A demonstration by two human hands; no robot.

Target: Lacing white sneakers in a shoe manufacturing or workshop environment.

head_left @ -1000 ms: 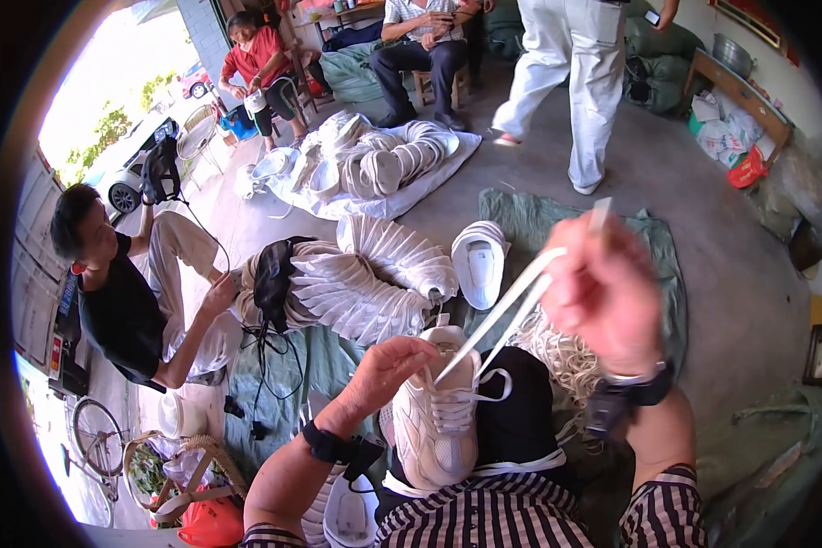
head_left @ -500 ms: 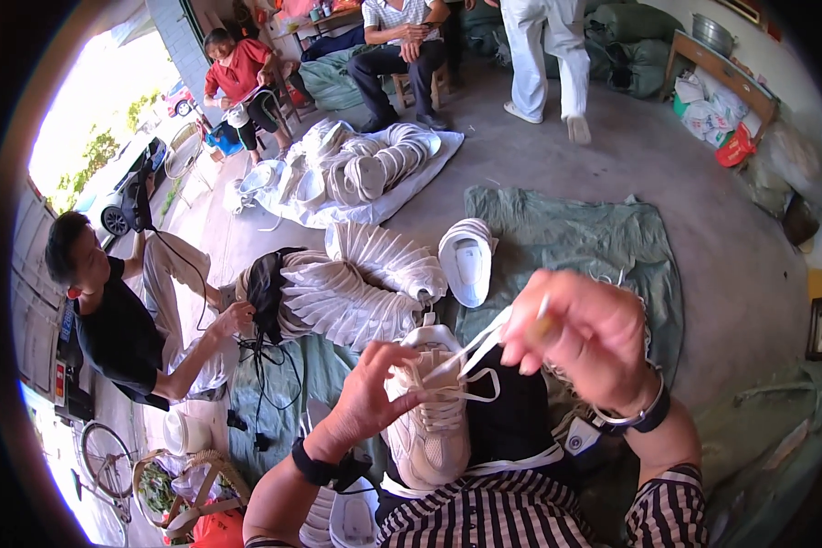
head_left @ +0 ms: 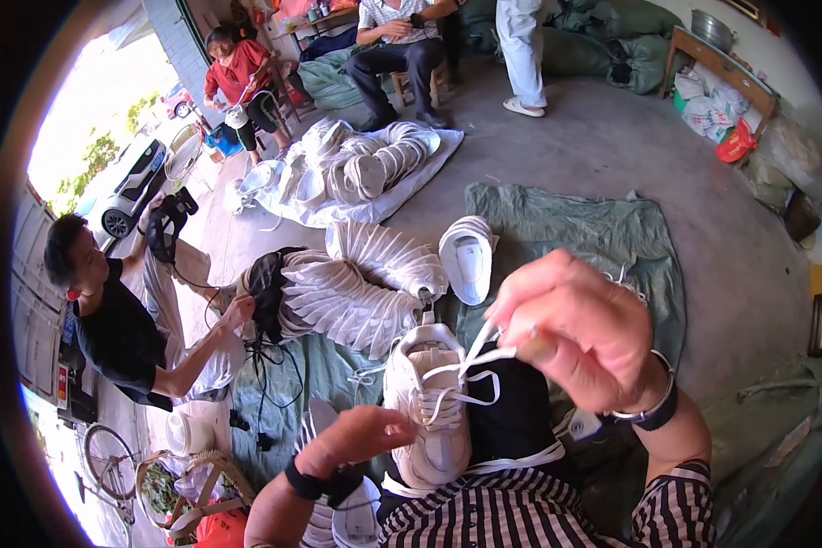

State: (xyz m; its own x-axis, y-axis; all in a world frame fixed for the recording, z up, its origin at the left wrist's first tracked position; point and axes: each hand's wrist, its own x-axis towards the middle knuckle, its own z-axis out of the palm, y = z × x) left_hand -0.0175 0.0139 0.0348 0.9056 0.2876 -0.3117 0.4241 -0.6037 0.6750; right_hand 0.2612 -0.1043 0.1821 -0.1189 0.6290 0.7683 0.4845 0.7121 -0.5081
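Note:
A cream sneaker [head_left: 440,447] rests on my lap with its toe toward me and its heel away from me. White lace [head_left: 447,398] runs loosely through its eyelets. My right hand [head_left: 580,333] is raised beyond the shoe on the right, its thumb and fingers closed on the shoelace ends, which stretch from the upper eyelets. A slack loop of lace hangs over the shoe's right side. My left hand [head_left: 361,438] is closed against the left side of the sneaker, its fingertips at the shoe's edge and partly hidden.
Stacked white shoe parts [head_left: 356,292] curve across the floor ahead, with a short stack [head_left: 468,260] beside them. A green tarp [head_left: 575,228] lies to the right. At left, a person in black [head_left: 119,324] holds a dark device with cables. Others sit farther back near another pile [head_left: 356,169].
My left hand has come off the laces and moved down to the sneaker's left side. My right hand still pinches the lace. The walking person has moved left; the person in black has lifted the device.

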